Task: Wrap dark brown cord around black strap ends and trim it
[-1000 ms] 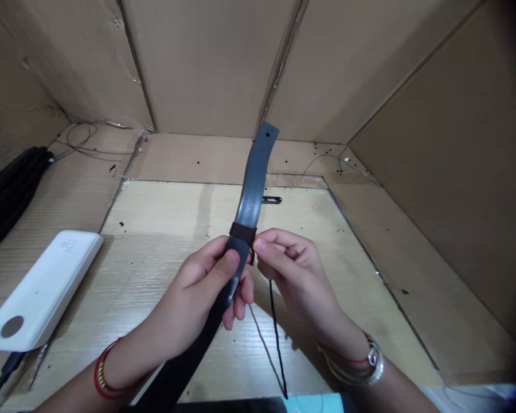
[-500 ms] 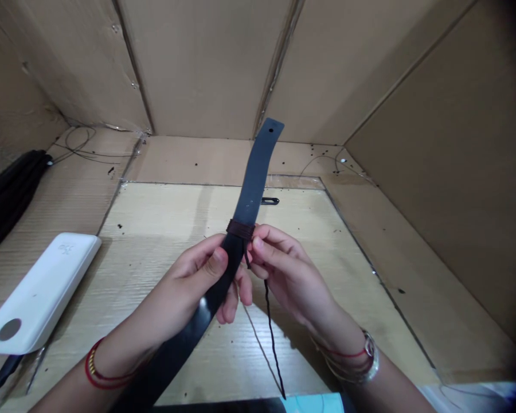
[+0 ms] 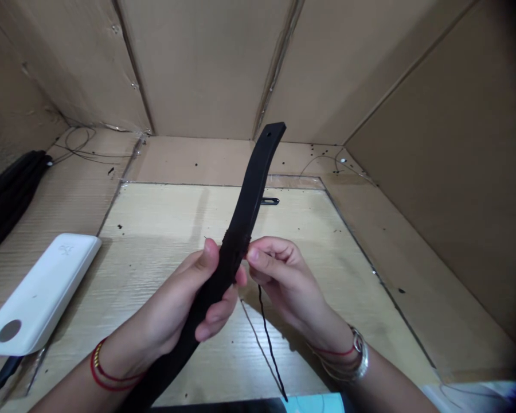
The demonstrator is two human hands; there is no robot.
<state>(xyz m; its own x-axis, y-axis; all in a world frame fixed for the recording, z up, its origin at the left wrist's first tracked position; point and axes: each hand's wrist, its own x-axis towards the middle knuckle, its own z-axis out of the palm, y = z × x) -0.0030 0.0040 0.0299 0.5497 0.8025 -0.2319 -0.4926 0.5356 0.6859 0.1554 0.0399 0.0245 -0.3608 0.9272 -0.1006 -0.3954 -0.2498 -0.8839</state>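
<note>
A long black strap (image 3: 253, 183), with a small hole near its far tip, rises at a slant through the middle of the view. My left hand (image 3: 198, 287) is closed around it, thumb on the near face and fingers behind. Just above that grip, a dark cord wrapping (image 3: 236, 240) circles the strap. My right hand (image 3: 284, 275) pinches at the strap's right edge beside the wrapping; the bit of cord between its fingertips is mostly hidden. Below this hand hangs a dark cord (image 3: 266, 332), running down to the bottom edge, with a thinner tan strand next to it.
On the left lies a white power bank (image 3: 47, 292) with a black cable plugged in. A black cloth bundle (image 3: 12, 195) sits behind it. A small black slotted piece (image 3: 270, 201) lies beyond the strap. Cardboard walls (image 3: 206, 69) enclose the table. Something light blue (image 3: 313, 403) shows at the bottom.
The strap has been turned, so its face went from shiny grey-blue to dull black. Both hands have shifted slightly, the right one a little down and left, still pinching beside the wrapping.
</note>
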